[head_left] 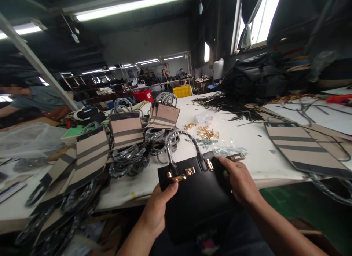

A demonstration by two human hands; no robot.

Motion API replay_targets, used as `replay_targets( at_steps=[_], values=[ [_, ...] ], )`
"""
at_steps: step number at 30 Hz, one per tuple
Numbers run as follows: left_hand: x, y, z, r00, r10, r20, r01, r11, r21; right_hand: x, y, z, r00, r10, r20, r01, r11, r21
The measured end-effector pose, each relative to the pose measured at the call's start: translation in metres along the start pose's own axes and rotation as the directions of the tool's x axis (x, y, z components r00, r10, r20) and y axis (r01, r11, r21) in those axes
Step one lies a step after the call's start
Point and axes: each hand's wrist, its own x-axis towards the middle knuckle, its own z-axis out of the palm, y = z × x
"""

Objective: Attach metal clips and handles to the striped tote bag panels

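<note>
The left hand (158, 208) is closed on one side of a small black bag (198, 197), with its thumb laid on the front near the top. The other side of the bag is gripped by the right hand (242, 177), with its thumb at the top edge. The bag is held up in front of the table's near edge. A looped handle (192, 139), wrapped in clear plastic, is seen on top. A gold clasp (190, 171) is set in the middle. A strap end with a gold plate (238, 157) is seen past the right thumb. Any writing on the gold parts is too small to be read.

Behind the bag, gold bits (208, 132) and pale flat bits (220, 147) are spread on the white table (247, 138), near a clear plastic bag (204, 117). To the left, tan pieces with dark stripes (126, 130) are stood and stacked among wrapped handles (129, 160). One more striped piece (298, 146) is laid to the right. Black strips (233, 106) are heaped farther back.

Beyond the table, a red bin (141, 95) and a yellow bin (183, 91) are seen. A white mark is shown on the red one, but it cannot be read. At the far left, a person's sleeve (41, 98) can be seen.
</note>
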Motion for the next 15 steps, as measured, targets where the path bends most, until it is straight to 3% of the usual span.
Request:
replay_targets(
  at_steps=[2, 7, 10, 12, 15],
  values=[
    [0.002, -0.001, -0.003, 0.999, -0.031, -0.018, 0.031, 0.999, -0.021, 0.002, 0.003, -0.001, 0.998, 0.016, 0.061, -0.013, 0.999, -0.038],
    [0.017, -0.007, -0.009, 0.989, 0.022, -0.148, -0.023, 1.000, -0.001, 0.008, 0.011, -0.013, 0.986, 0.058, 0.157, -0.024, 0.978, -0.207],
    [0.034, -0.016, -0.018, 0.992, -0.030, -0.125, 0.023, 0.998, -0.056, 0.005, 0.022, -0.024, 0.979, 0.102, 0.175, -0.060, 0.971, -0.232],
    [0.046, -0.025, -0.026, 0.995, -0.065, -0.078, 0.057, 0.993, -0.103, -0.005, 0.035, -0.029, 0.974, 0.156, 0.165, -0.132, 0.980, -0.149],
    [0.065, -0.042, -0.037, 0.992, -0.119, -0.045, 0.114, 0.988, -0.101, -0.034, 0.066, -0.029, 0.939, 0.288, 0.188, -0.315, 0.940, 0.133]
  ],
)
